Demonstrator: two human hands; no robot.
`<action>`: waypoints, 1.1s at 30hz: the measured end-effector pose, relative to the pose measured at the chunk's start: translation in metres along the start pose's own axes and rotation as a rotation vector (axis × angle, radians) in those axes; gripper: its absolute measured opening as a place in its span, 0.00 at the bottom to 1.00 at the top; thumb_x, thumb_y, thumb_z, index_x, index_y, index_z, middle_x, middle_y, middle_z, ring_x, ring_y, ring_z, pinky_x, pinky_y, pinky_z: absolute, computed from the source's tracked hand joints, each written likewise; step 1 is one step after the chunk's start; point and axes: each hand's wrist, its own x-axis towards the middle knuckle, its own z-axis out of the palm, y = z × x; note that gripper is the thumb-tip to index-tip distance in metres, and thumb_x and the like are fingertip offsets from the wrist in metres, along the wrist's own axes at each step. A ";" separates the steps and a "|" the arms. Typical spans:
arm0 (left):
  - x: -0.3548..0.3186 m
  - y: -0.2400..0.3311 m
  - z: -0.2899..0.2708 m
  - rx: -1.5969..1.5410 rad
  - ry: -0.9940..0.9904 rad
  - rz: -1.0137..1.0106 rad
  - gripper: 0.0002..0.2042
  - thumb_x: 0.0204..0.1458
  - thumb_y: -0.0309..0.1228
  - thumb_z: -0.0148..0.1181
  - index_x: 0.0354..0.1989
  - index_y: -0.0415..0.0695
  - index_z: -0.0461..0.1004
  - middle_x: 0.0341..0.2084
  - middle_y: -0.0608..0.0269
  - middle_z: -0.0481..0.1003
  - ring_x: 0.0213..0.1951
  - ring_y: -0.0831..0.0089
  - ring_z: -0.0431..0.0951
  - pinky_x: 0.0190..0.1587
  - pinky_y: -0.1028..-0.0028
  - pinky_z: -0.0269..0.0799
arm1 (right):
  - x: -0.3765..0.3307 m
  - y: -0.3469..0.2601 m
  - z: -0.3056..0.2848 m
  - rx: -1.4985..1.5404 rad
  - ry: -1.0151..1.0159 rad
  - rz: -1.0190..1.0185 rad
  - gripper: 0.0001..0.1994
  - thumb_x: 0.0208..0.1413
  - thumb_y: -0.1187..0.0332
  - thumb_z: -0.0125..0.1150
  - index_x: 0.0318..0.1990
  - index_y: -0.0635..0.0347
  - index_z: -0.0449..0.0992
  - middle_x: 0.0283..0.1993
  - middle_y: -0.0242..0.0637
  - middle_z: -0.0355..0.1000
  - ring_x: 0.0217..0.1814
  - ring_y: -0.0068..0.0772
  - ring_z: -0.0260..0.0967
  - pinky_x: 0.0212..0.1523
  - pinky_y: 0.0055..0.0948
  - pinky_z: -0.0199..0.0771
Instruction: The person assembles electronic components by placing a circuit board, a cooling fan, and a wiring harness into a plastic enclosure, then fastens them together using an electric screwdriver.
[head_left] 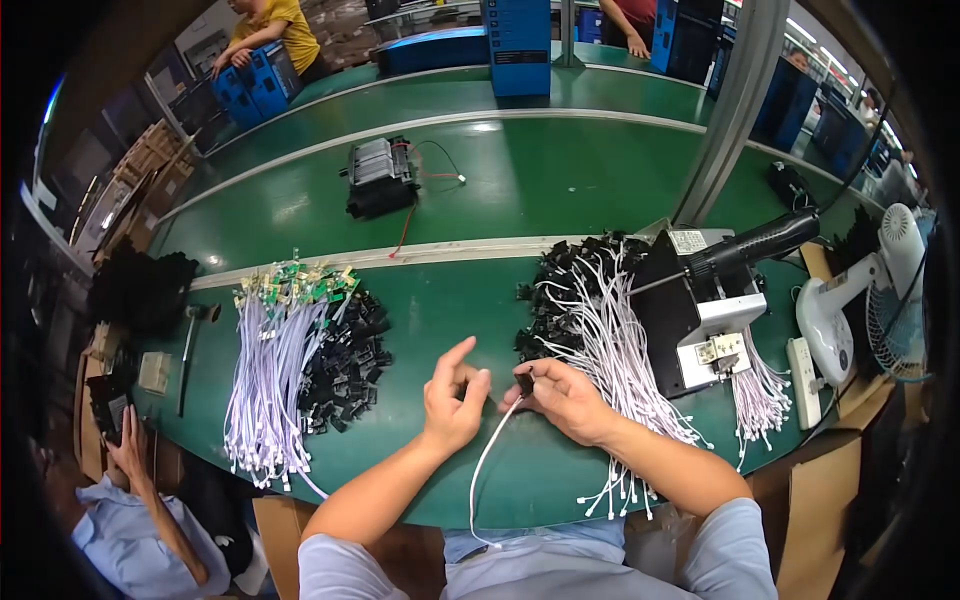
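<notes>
Between the fingertips of my right hand (pixel 572 402) is a small black plastic housing (pixel 524 381), with a white cable (pixel 482 462) hanging from it toward my lap. My left hand (pixel 453 398) is beside it, index finger and thumb apart, holding nothing that I can see. To the left lies a bundle of white cables (pixel 268 390) with small green boards (pixel 300 283) at the far ends. Loose black housings (pixel 347 365) are heaped against that bundle. On the right, a pile of white cables (pixel 612 345) with black housings (pixel 560 290) on their ends lies close to my right hand.
At right stands a black-and-metal fixture (pixel 715 325) with a black-handled screwdriver-like tool (pixel 755 250). Beyond are a white fan (pixel 830 320) and a power strip (pixel 803 383). A grey-black device (pixel 382 178) with wires rests on the conveyor (pixel 560 190). A co-worker (pixel 140 510) sits at left.
</notes>
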 end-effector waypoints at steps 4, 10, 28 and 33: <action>0.010 0.001 -0.006 0.007 0.094 -0.040 0.19 0.56 0.23 0.55 0.57 0.37 0.64 0.23 0.66 0.73 0.24 0.83 0.70 0.29 0.81 0.67 | 0.004 -0.016 0.002 0.247 -0.182 0.341 0.23 0.63 0.56 0.50 0.56 0.64 0.62 0.36 0.37 0.66 0.35 0.31 0.71 0.42 0.39 0.79; 0.090 0.013 -0.023 0.520 0.029 0.382 0.15 0.50 0.30 0.63 0.44 0.35 0.72 0.38 0.50 0.73 0.41 0.59 0.75 0.44 0.68 0.71 | -0.001 -0.018 0.001 -0.231 -0.184 0.499 0.15 0.67 0.62 0.44 0.54 0.62 0.65 0.31 0.30 0.64 0.24 0.18 0.60 0.19 0.19 0.65; 0.352 -0.161 -0.172 0.336 0.185 -0.559 0.44 0.51 0.66 0.43 0.68 0.43 0.53 0.67 0.50 0.52 0.69 0.55 0.49 0.68 0.59 0.42 | 0.003 -0.012 0.004 -0.476 -0.400 0.519 0.21 0.68 0.61 0.41 0.63 0.63 0.57 0.46 0.32 0.71 0.35 0.20 0.58 0.41 0.20 0.65; 0.366 -0.170 -0.171 -0.029 0.110 -0.619 0.46 0.50 0.62 0.50 0.70 0.42 0.45 0.68 0.53 0.50 0.69 0.60 0.48 0.68 0.63 0.43 | 0.003 -0.011 0.007 -0.467 -0.422 0.519 0.21 0.68 0.61 0.40 0.63 0.62 0.57 0.48 0.32 0.71 0.34 0.19 0.59 0.38 0.19 0.65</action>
